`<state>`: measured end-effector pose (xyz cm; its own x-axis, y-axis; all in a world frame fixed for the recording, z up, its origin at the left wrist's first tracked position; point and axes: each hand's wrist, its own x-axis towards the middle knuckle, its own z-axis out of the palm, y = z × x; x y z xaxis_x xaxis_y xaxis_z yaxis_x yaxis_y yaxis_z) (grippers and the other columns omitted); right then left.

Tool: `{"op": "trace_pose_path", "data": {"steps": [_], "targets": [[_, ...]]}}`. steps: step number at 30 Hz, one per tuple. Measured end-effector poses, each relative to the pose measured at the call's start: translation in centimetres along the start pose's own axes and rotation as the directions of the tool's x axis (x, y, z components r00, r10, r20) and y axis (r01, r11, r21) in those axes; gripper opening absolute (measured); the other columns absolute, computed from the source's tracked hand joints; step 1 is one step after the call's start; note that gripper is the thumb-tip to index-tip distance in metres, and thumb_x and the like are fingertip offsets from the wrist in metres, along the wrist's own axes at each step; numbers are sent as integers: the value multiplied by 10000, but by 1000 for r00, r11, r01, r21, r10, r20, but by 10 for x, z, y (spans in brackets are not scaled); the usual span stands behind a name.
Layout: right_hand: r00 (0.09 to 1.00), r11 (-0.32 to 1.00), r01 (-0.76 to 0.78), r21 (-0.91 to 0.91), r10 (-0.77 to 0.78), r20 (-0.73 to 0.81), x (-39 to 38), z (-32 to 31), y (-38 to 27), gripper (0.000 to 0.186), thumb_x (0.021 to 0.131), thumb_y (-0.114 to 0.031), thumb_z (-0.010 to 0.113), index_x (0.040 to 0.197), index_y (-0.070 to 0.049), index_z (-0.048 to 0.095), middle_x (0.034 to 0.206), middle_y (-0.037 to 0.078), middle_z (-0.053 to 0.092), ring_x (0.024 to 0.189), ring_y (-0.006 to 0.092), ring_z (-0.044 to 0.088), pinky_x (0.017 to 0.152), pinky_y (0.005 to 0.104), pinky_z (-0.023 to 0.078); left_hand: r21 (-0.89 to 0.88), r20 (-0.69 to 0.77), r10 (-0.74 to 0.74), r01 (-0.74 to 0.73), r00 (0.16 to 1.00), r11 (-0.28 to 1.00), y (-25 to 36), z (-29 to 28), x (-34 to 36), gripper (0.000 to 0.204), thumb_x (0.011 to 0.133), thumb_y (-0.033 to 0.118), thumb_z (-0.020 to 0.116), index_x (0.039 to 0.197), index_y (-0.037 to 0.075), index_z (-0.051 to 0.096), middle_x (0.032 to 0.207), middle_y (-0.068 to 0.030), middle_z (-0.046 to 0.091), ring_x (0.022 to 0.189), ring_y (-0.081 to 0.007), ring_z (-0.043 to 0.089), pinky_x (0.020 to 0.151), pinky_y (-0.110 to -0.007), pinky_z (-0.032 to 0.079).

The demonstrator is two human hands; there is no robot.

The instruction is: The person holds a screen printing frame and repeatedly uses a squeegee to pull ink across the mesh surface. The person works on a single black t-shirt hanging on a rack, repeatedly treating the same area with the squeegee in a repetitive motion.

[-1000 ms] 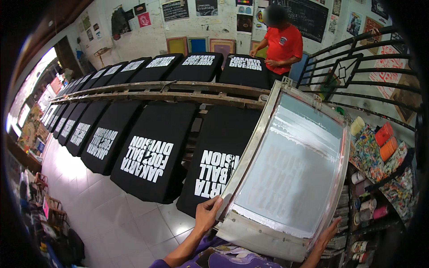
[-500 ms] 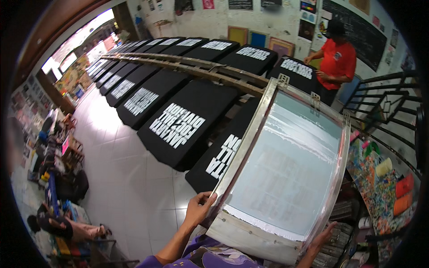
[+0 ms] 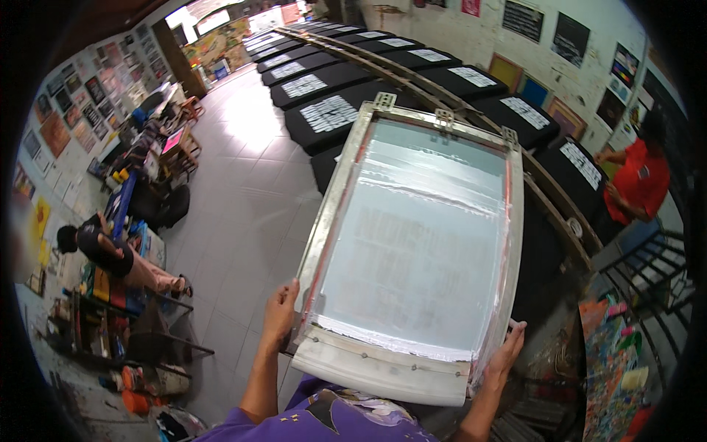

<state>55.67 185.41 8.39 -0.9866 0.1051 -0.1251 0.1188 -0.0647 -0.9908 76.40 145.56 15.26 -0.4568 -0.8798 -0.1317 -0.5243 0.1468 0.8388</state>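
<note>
In front of me is a screen printing frame (image 3: pixel 412 265) with a pale metal border and bluish mesh. Streaks of white ink lie across its far part, and a thick white line of ink runs along its near end. A wide squeegee (image 3: pixel 379 374) with a pale handle rests across that near end. My left hand (image 3: pixel 280 311) is closed round the frame's left side near the close corner. At the right side my right hand (image 3: pixel 504 348) holds the opposite edge, its fingers partly hidden by the frame. Metal hinge brackets (image 3: pixel 444 118) stand along the far edge.
Black shirts (image 3: pixel 328 114) with white print lie on boards in two rows along a rail (image 3: pixel 471 114). A person in red (image 3: pixel 639 184) stands at far right, another (image 3: pixel 118 250) at left. A stair railing (image 3: pixel 648 272) and an ink-spattered table (image 3: pixel 607 368) are at right.
My view has turned right, and the frame now sits more squarely before me, left of where it was. My right hand has come up onto its edge.
</note>
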Motion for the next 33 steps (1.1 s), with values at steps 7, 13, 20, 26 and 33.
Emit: {"op": "trace_pose_path", "data": {"steps": [7, 13, 20, 26, 33], "targets": [[947, 1000, 16, -4, -14, 321, -14, 168, -23, 572, 1068, -525, 427, 1175, 25, 545, 1089, 132, 603, 1025, 205, 570, 945, 338, 451, -69, -172, -137, 127, 976, 990, -46, -111, 44, 696, 1010, 621, 496, 901, -52, 636, 739, -69, 485, 765, -179, 453, 717, -348, 420], [808, 998, -43, 35, 14, 589, -50, 339, -1, 471, 1081, -480, 452, 1007, -28, 564, 908, 16, 553, 843, 104, 501, 772, 271, 433, -155, -372, -242, 197, 896, 968, -152, -214, 101, 853, 984, 684, 462, 1271, -106, 611, 1222, -234, 651, 1207, -311, 588, 1033, -378, 427], [668, 976, 196, -98, -60, 742, -91, 501, 25, 447, 1096, -423, 446, 858, -51, 515, 760, -30, 450, 732, 74, 399, 677, 268, 365, -313, -282, -474, 387, 834, 867, -200, -296, 149, 969, 953, 722, 472, 1418, -128, 479, 1436, -286, 520, 1376, -339, 476, 1142, -373, 341], [581, 968, 178, -177, 42, 813, -128, 602, 46, 449, 1085, -436, 462, 863, -49, 513, 763, -8, 468, 738, 94, 411, 692, 280, 374, -182, -389, -508, 476, 769, 860, -235, -349, 183, 1062, 932, 797, 380, 1389, -155, 497, 1403, -315, 544, 1358, -374, 497, 1140, -394, 355], [517, 906, 221, -362, 206, 831, -141, 710, 61, 487, 1049, -492, 519, 947, -17, 555, 777, 38, 531, 742, 123, 454, 703, 322, 424, -289, -472, -669, 616, 574, 733, -275, -373, 253, 1031, 953, 774, 356, 1358, -160, 522, 1392, -340, 544, 1343, -394, 515, 1096, -410, 399]]}}
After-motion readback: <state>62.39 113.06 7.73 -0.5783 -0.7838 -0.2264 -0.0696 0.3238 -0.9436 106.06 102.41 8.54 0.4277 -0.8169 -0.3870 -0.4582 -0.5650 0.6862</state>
